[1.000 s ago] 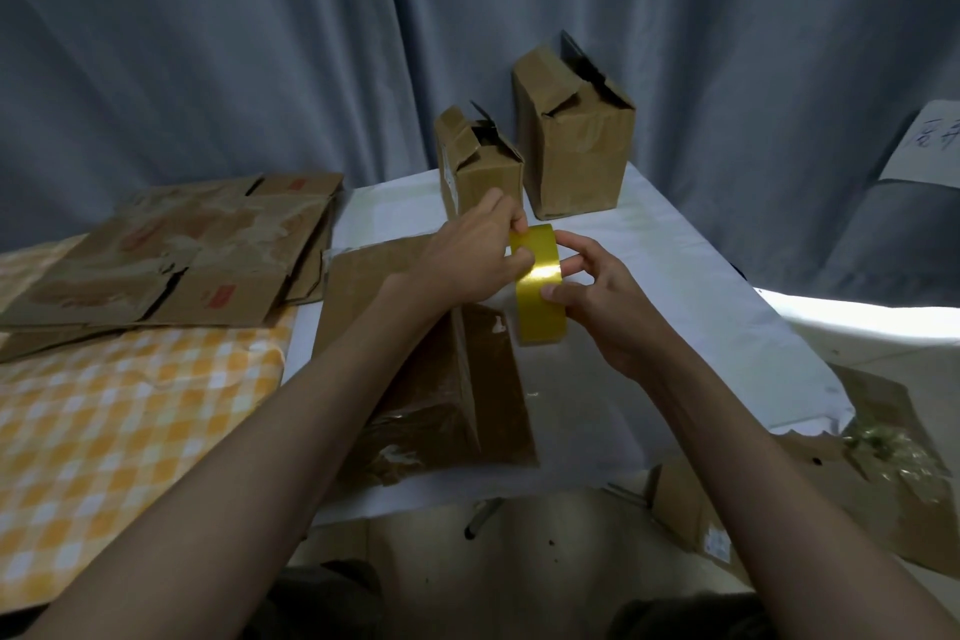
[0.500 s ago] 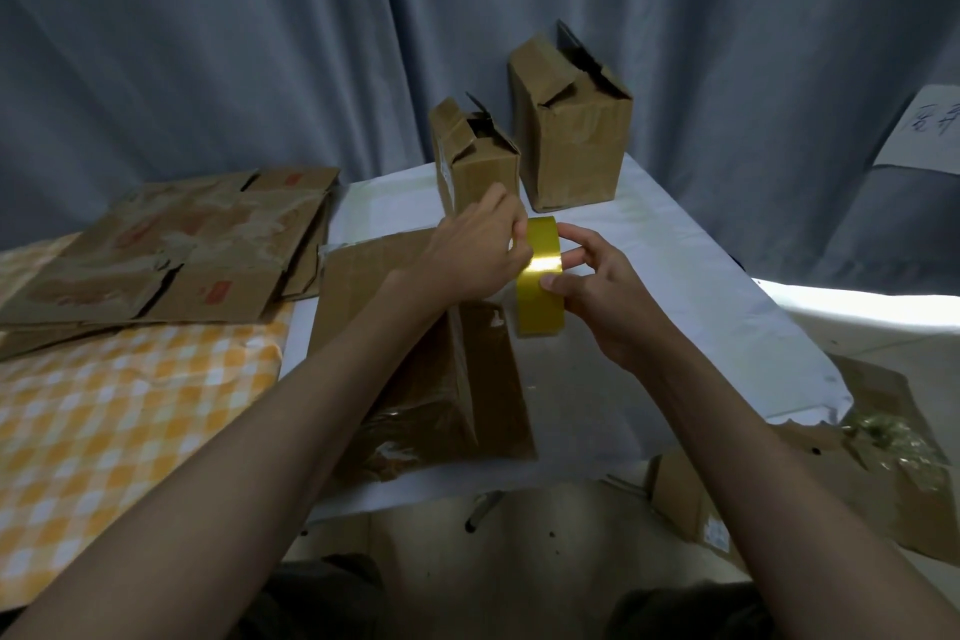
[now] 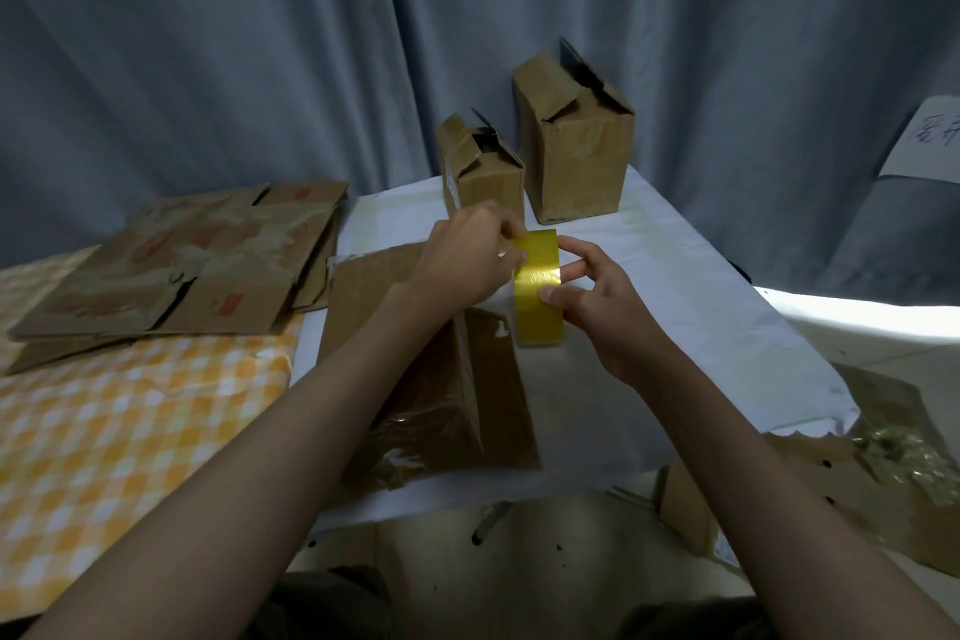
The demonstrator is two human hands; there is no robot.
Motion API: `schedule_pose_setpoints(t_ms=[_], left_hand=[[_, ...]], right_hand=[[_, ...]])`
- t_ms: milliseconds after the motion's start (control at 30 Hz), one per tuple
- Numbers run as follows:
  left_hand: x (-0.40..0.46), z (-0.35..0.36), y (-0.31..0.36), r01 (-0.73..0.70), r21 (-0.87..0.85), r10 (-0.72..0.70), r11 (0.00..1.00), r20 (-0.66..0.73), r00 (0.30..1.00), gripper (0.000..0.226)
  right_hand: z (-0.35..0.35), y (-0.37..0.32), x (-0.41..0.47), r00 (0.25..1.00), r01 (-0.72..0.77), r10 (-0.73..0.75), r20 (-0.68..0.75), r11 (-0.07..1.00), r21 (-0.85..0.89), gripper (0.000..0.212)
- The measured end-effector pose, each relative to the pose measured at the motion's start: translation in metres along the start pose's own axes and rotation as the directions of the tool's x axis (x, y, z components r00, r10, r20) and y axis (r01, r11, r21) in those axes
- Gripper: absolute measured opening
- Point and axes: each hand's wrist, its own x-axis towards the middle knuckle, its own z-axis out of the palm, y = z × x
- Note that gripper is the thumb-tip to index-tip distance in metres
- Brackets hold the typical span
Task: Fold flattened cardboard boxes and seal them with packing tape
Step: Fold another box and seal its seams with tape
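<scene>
Hands meet above the white worktop (image 3: 675, 276): our left hand (image 3: 467, 260) pinches the top edge of the yellow tape roll (image 3: 537, 296), while our right hand (image 3: 597, 301) grips its right side, thumb pressed on the face. We hold the roll upright over a flattened cardboard box (image 3: 415, 379). Two folded boxes (image 3: 576, 156) stand behind; a stack of flat boxes (image 3: 182, 276) lies left.

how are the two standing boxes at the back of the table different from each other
The left box is smaller and shorter; the right box is larger and taller. The left box stands nearer the hands, the right box closer to the curtain. Both are upright brown cardboard with top flaps partly open and unsealed.
</scene>
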Motion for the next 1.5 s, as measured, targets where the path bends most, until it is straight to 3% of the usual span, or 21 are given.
schedule_pose_setpoints(t_ms=[300, 633, 767, 900, 1500], left_hand=[[0.011, -0.008, 0.002, 0.054, 0.020, -0.057, 0.998, 0.201, 0.978, 0.019], [-0.001, 0.002, 0.002, 0.019, -0.021, -0.015, 1.000, 0.151, 0.988, 0.015], [0.000, 0.003, 0.000, 0.019, -0.042, -0.012, 0.999, 0.163, 0.986, 0.008], [0.007, -0.004, 0.001, 0.032, -0.024, -0.027, 0.999, 0.204, 0.979, 0.019], [0.003, -0.003, 0.005, 0.057, -0.023, -0.051, 0.998, 0.206, 0.977, 0.012]], right_hand=[[0.000, 0.000, -0.002, 1.000, 0.007, -0.007, 0.010, 0.999, 0.035, 0.057], [0.001, 0.001, -0.003, 1.000, 0.007, -0.007, 0.007, 0.998, 0.068, 0.060], [0.002, 0.002, -0.002, 1.000, 0.013, -0.013, -0.006, 0.998, 0.060, 0.059], [0.001, 0.005, -0.001, 1.000, 0.016, -0.015, -0.013, 0.998, 0.059, 0.060], [-0.001, 0.003, -0.002, 1.000, 0.001, -0.001, 0.000, 0.996, 0.084, 0.059]])
